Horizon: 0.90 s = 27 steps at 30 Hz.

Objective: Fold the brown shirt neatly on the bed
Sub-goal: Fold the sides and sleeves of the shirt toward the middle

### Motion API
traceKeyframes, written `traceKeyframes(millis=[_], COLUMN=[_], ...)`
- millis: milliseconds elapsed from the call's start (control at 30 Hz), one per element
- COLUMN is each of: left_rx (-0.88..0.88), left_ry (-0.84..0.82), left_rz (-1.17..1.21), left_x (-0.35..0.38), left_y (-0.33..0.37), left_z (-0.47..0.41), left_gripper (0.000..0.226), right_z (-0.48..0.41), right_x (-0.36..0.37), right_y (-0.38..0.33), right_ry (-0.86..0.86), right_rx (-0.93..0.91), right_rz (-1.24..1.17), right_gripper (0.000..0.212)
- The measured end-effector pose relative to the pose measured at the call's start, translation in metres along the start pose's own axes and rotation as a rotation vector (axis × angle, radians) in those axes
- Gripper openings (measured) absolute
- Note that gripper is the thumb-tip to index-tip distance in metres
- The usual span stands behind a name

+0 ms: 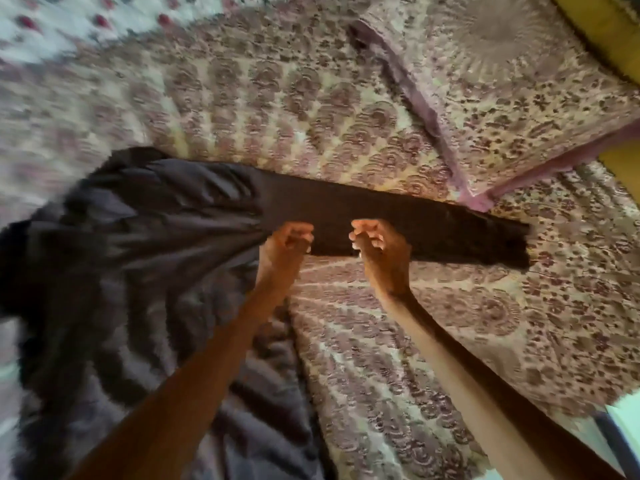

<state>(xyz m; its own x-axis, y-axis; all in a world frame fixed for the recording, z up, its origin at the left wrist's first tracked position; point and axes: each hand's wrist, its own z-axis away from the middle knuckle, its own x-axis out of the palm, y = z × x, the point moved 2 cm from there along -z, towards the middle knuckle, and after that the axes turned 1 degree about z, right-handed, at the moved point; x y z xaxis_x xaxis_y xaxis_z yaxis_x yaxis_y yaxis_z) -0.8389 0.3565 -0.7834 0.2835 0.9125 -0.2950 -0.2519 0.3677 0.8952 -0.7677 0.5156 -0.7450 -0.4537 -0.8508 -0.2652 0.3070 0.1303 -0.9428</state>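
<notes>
My left hand (289, 240) pinches the dark brown cloth shirt (138, 244), lying crumpled on the patterned bed (450, 341); my right hand (375, 242) curls at its outstretched sleeve (433, 230), grip unclear. Best practice: keep the sleeve taut, fold it squarely inward.

Patterned pillow (502, 81) top rt; white red-dotted cloth (52, 26) top lft

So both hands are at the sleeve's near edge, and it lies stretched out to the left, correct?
No. The head view shows the sleeve stretched out to the right, toward the pillow. The left hand and right hand are at its near edge.
</notes>
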Motion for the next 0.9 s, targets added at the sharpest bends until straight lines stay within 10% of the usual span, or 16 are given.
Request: traceKeyframes(millis=[400,767,900], left_rx=[-0.083,-0.143,-0.195], left_ry=[0.212,0.484,0.411], left_rz=[0.12,-0.255,-0.413], left_x=[-0.388,-0.522,-0.543], left_y=[-0.141,-0.219,-0.23], left_z=[0.107,0.04,-0.011], left_gripper=[0.017,0.017,0.049], right_z=[0.187,0.156,0.121], right_x=[0.351,0.517,0.559], right_y=[-0.05,-0.038,-0.022], right_ry=[-0.251,-0.385,-0.306], right_rx=[0.08,-0.141,-0.34], right_rz=[-0.051,0.459,0.863], right_gripper=[0.017,0.014,0.046])
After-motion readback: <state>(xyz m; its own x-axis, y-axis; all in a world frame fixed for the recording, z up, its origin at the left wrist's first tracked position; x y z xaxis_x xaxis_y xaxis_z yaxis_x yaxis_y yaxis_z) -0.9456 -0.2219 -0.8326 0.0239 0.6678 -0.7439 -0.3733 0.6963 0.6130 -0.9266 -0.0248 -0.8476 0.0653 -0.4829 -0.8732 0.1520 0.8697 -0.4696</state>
